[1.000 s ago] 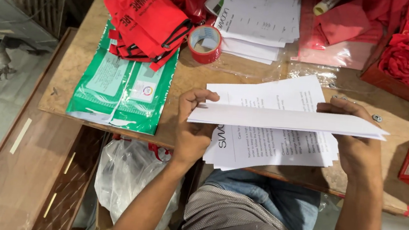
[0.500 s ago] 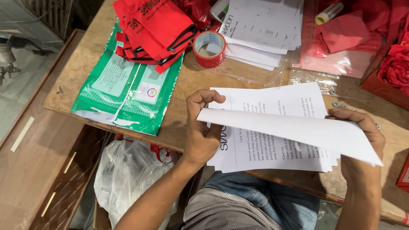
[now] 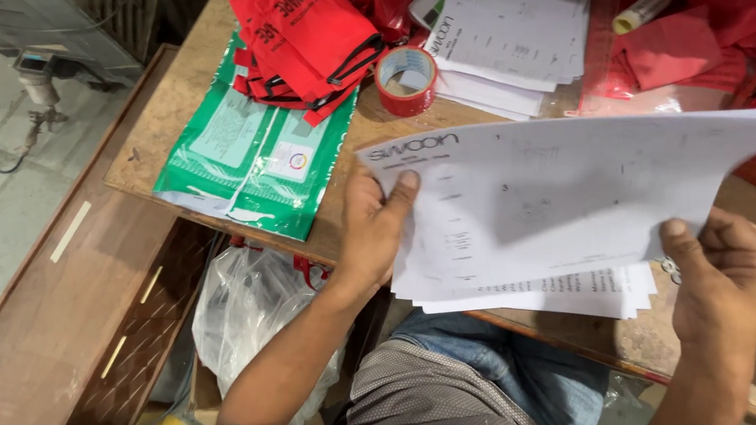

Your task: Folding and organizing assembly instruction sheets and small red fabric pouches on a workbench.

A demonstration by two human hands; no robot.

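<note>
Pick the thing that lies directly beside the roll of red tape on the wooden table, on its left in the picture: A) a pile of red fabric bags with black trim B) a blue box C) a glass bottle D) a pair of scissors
A: the pile of red fabric bags with black trim lies right beside the roll of red tape, partly on the green plastic packages.

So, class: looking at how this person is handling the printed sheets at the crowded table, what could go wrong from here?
1. The top sheet is lifted, pinched only at its edges by the left hand and right hand; it could crease or slip.
2. The paper stack beneath overhangs the table edge, so loose pages might slide off.
3. The tape roll sits close and could get knocked.
</note>
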